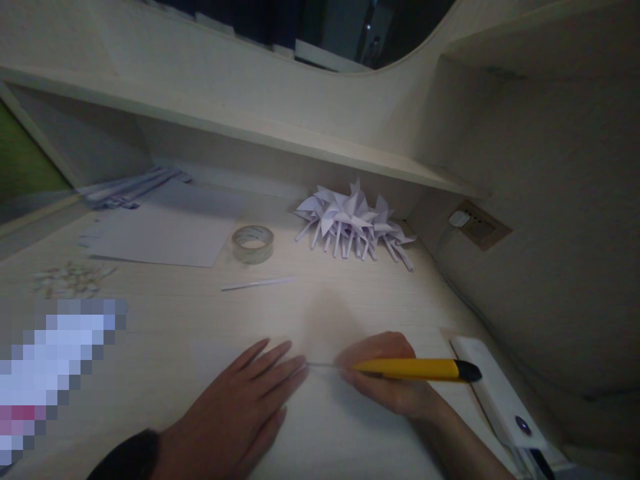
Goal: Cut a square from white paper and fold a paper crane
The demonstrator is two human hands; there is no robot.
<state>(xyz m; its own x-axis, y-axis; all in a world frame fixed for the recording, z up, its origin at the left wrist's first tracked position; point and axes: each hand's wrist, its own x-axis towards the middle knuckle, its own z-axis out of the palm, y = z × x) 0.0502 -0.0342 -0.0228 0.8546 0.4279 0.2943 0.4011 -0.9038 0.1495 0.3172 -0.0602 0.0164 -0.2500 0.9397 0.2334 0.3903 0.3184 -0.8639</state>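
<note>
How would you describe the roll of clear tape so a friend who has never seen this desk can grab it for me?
Start at the long shelf running over the back of the desk. Below it, between the white sheet of paper on the left and the heap of folded paper pinwheels on the right, lies the tape roll. It is the only round, ring-shaped thing there, lying flat and see-through.

Yellow utility knife (410, 368) with black end; white folded paper pinwheels (353, 223); clear tape roll (253, 243); pale wood-grain desk (165, 313).

Left hand (245, 407) flat, fingers spread; right hand (387, 380) curled.
</note>
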